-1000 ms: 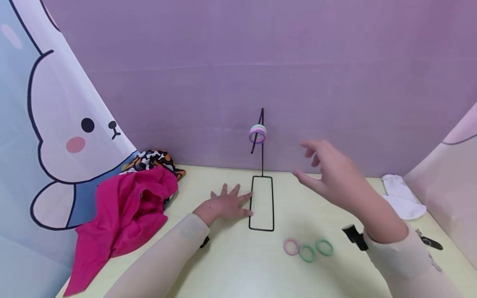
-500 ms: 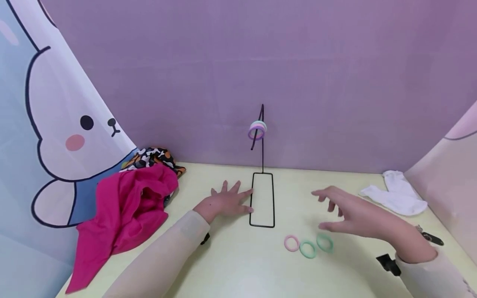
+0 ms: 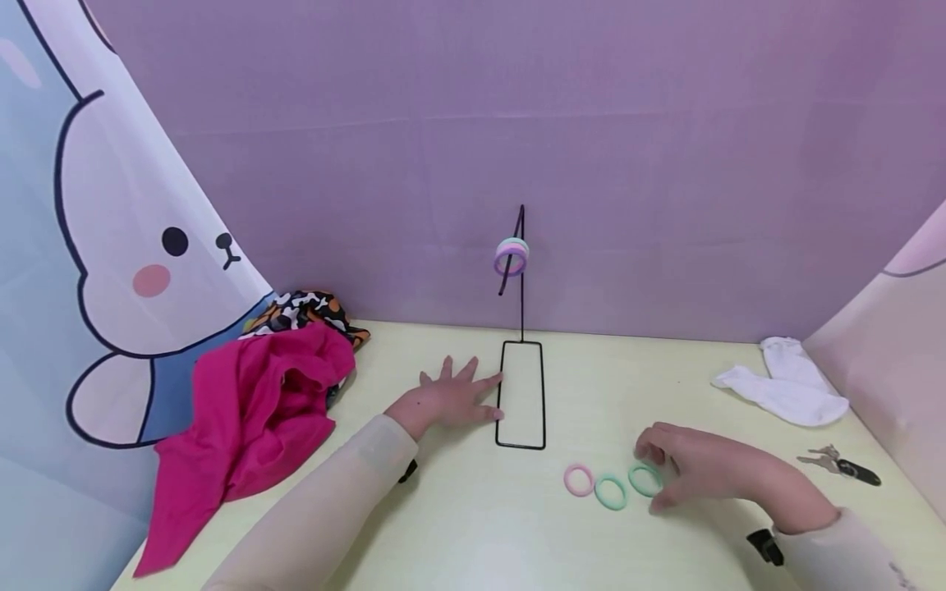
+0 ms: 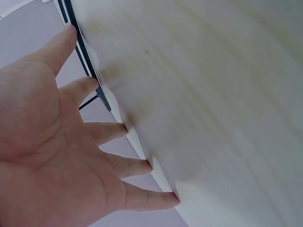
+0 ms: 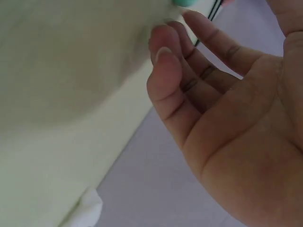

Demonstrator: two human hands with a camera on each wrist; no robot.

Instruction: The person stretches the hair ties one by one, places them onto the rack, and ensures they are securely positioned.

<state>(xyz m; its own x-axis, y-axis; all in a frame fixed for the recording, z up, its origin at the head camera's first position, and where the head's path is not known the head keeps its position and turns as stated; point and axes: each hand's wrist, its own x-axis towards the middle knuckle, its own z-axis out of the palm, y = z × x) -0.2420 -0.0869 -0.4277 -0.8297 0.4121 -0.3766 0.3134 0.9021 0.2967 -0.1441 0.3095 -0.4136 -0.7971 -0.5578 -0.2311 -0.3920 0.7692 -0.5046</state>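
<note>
We see the left hand [image 3: 447, 400] flat, fingers spread, against the wire stand's base [image 3: 521, 395] mid-desk. The right hand [image 3: 698, 472], fingers curled, touches the teal hair tie [image 3: 645, 479] toward the desk's near edge; its grip is hidden from us

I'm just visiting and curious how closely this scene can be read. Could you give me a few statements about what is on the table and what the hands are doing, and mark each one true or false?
1. The left hand lies flat on the table beside the base of the black wire stand. True.
2. Four loose hair ties lie on the table. False: three, a pink one and two green ones.
3. The right hand is at the rightmost green hair tie. True.
4. The stand's hook is bare. False: hair ties hang on it.
5. A white sock lies at the far right. True.
</note>
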